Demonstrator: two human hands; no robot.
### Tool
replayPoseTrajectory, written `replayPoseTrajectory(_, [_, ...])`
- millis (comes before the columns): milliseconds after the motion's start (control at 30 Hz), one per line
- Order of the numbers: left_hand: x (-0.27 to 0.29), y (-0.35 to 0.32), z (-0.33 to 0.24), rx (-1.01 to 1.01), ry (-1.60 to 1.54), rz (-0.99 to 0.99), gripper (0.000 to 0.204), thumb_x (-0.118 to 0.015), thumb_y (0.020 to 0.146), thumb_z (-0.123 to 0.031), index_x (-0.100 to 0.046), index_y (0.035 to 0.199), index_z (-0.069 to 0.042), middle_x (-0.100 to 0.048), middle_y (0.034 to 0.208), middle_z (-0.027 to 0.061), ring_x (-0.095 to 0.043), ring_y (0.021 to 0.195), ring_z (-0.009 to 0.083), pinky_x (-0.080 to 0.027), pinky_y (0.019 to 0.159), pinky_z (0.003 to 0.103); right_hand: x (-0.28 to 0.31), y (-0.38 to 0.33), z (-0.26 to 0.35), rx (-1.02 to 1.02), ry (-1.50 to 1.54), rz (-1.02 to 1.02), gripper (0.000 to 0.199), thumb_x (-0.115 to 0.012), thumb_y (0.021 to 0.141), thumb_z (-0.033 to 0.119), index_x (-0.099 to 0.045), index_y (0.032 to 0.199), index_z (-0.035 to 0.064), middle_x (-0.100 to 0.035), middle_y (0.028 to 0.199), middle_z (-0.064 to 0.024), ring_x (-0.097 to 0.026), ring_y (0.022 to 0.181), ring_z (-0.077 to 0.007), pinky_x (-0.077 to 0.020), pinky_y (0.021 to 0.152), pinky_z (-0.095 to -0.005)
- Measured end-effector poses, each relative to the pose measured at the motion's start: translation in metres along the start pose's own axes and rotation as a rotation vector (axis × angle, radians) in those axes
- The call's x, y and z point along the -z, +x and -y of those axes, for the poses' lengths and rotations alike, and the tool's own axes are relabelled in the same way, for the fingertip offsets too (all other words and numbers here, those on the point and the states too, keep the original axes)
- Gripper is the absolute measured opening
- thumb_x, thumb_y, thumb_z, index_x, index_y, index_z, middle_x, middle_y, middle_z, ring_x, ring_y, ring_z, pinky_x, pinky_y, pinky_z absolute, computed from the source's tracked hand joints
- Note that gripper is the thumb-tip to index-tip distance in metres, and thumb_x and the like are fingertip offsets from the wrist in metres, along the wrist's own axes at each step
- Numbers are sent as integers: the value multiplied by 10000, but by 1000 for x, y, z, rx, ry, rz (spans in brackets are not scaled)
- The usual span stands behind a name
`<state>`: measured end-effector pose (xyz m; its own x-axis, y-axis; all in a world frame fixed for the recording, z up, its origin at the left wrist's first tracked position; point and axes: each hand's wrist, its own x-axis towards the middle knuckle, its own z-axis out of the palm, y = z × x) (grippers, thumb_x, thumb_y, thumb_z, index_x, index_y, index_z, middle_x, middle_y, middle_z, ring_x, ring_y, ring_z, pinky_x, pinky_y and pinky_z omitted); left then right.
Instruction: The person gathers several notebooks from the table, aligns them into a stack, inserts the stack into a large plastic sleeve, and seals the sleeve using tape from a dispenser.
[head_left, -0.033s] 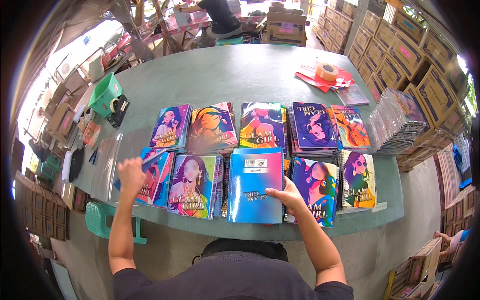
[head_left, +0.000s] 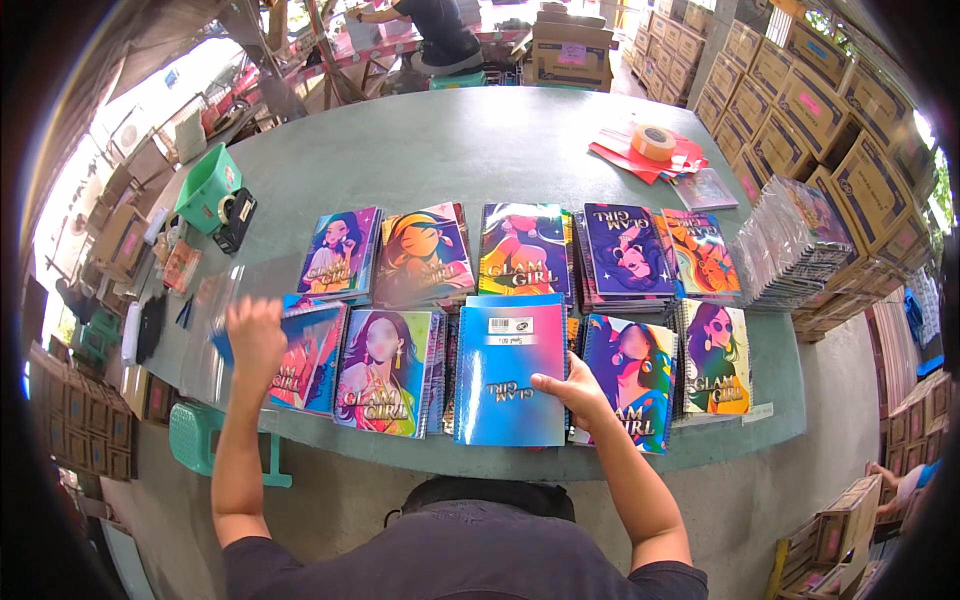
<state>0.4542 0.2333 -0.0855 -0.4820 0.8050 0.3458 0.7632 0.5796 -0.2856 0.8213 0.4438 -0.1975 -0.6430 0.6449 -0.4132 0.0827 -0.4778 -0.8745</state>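
brown cartons stacked right, white label on blue notebook

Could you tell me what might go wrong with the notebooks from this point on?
The right hand grips only the right edge of the blue notebook, so it could slip or skew on its stack. The left hand is blurred over the leftmost notebook beside the clear plastic sleeves, which might get swept toward the table edge.
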Motion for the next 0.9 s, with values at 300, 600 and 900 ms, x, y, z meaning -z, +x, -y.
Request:
replayPoseTrajectory(300, [-31, 100, -275, -532, -877, -103, 549, -679, 755, -209, -493, 1216, 25, -435, 1270, 298, -466, 1166, 410, -410, 972, 442, 12, 4, 2, -14, -3, 27, 630, -750, 767, 246, -429, 1235, -25, -570, 1105, -126, -587, 958, -178, -506, 825, -307])
replayPoseTrajectory(600, [-98, 165, -282, 135, -849, 431, 730, -783, 638, -329, -483, 1171, 70, -639, 976, 237, -629, 955, 322, -506, 814, 373, 96, -94, 53, 200, 252, -350, 476, -694, 747, 57, -508, 1181, -7, -619, 1024, -120, -631, 866, -217, -544, 770, -358])
replayPoseTrajectory(900, [35, 129, -357, -86, -1612, -32, 391, -622, 746, -73, -462, 1100, -29, -620, 824, 194, -625, 710, 357, -497, 659, 412, 244, -96, 14, 32, 207, -329, 502, -707, 763, 104, -474, 1178, -54, -607, 1010, -121, -621, 855, -204, -533, 774, -334])
